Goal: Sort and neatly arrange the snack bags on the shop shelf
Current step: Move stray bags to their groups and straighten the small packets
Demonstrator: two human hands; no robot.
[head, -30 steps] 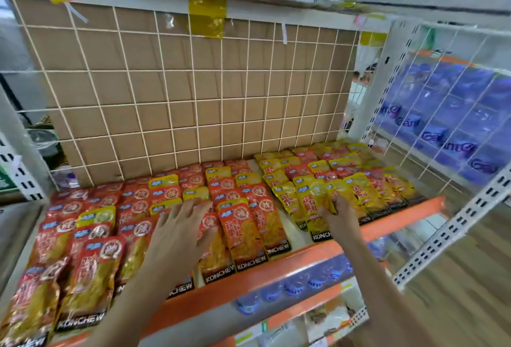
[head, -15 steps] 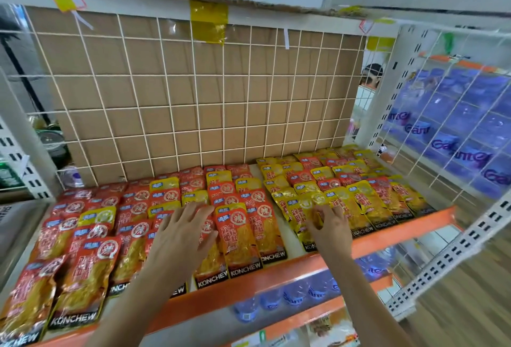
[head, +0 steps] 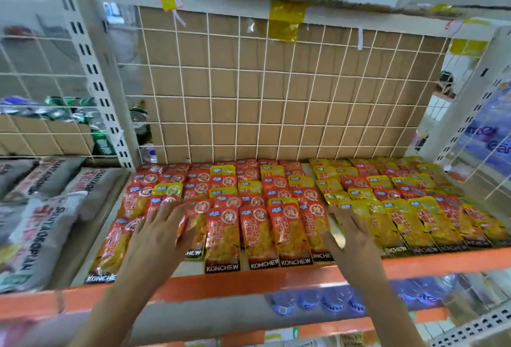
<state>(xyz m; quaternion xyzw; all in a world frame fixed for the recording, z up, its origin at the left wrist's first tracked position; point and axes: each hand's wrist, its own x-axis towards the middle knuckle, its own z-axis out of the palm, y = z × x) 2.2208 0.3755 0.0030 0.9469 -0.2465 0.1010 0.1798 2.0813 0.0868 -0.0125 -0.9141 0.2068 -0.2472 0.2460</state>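
Red snack bags (head: 258,232) and yellow snack bags (head: 398,222) marked KONCHEW lie flat in rows on the shelf with the orange front edge (head: 249,280). A few yellow bags are mixed among the red ones on the left half. My left hand (head: 157,239) rests flat, fingers spread, on red bags in the front row at the left. My right hand (head: 351,233) lies flat with fingers apart over the gap between the red group and the yellow group. Neither hand grips a bag.
A white wire grid over brown cardboard (head: 276,92) backs the shelf. Grey sacks (head: 41,225) lie on the neighbouring shelf to the left, green packs (head: 69,114) behind them. Blue packages (head: 489,136) stand behind wire at the right. Water bottles (head: 318,302) sit on the shelf below.
The view swung left, bringing the grey sacks into sight. My right hand moved off the yellow bag to the gap between the groups. My left hand stays on the red bags.
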